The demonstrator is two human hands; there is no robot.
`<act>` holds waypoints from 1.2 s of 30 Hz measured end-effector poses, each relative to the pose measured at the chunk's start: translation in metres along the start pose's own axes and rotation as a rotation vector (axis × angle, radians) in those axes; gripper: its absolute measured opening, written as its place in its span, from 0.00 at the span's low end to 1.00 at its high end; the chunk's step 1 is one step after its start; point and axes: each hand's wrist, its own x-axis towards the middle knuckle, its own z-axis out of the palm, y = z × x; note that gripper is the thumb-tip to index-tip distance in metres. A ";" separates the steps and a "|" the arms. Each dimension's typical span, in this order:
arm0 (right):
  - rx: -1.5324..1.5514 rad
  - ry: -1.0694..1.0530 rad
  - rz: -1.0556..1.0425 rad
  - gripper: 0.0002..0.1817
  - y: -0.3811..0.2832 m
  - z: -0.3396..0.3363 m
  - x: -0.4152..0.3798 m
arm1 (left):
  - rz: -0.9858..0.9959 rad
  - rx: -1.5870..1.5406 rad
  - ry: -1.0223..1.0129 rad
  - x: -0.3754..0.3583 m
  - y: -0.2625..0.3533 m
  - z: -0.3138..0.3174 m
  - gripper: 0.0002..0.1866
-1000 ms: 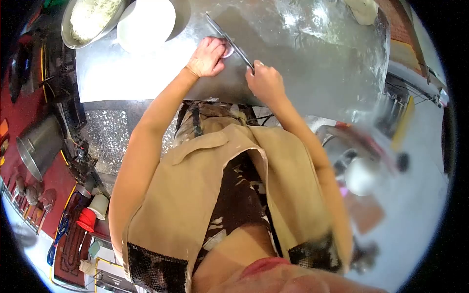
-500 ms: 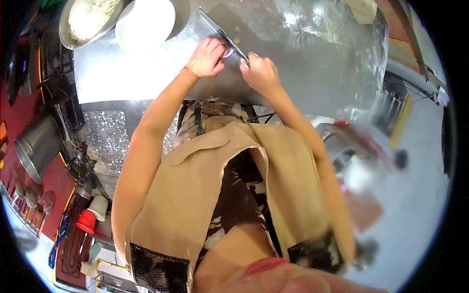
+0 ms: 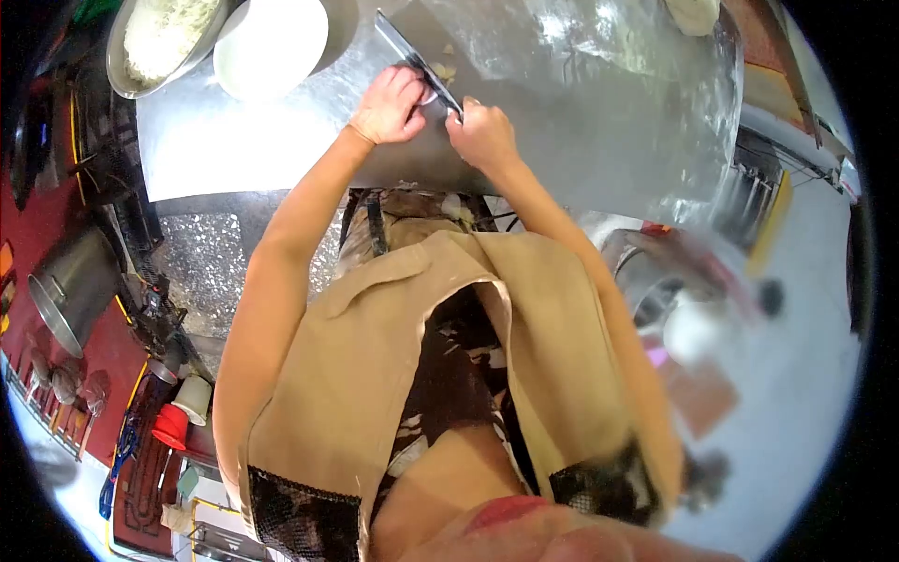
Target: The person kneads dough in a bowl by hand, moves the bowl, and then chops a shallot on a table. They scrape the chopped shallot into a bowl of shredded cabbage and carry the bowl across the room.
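Note:
My right hand (image 3: 482,136) is closed round the handle of a kitchen knife (image 3: 412,54), whose long blade points away and to the left. Against the blade's left side, my left hand (image 3: 389,105) curls its fingers over a small purplish-white piece of food (image 3: 428,96), mostly hidden, whose kind I cannot make out. Pale yellowish slices (image 3: 444,72) lie on the metal table (image 3: 581,140) just right of the blade.
A white plate (image 3: 272,51) stands at the table's back left, beside a bowl (image 3: 120,70) of pale shreds (image 3: 167,37). A pale lump (image 3: 694,13) sits at the far right corner. A large metal pot (image 3: 75,290) is at the left.
Both hands and the knife have shifted slightly left in the view. More yellowish slices show on the right of the blade than before.

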 end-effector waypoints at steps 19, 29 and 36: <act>0.074 -0.049 0.076 0.14 -0.006 0.008 0.000 | 0.017 0.040 0.057 0.003 -0.001 -0.021 0.15; -0.023 -0.141 0.049 0.13 -0.026 -0.034 -0.004 | 0.090 0.049 -0.093 -0.003 -0.017 -0.018 0.18; -0.021 -0.132 0.079 0.14 -0.011 -0.004 0.006 | 0.111 0.088 -0.073 0.000 -0.018 -0.015 0.17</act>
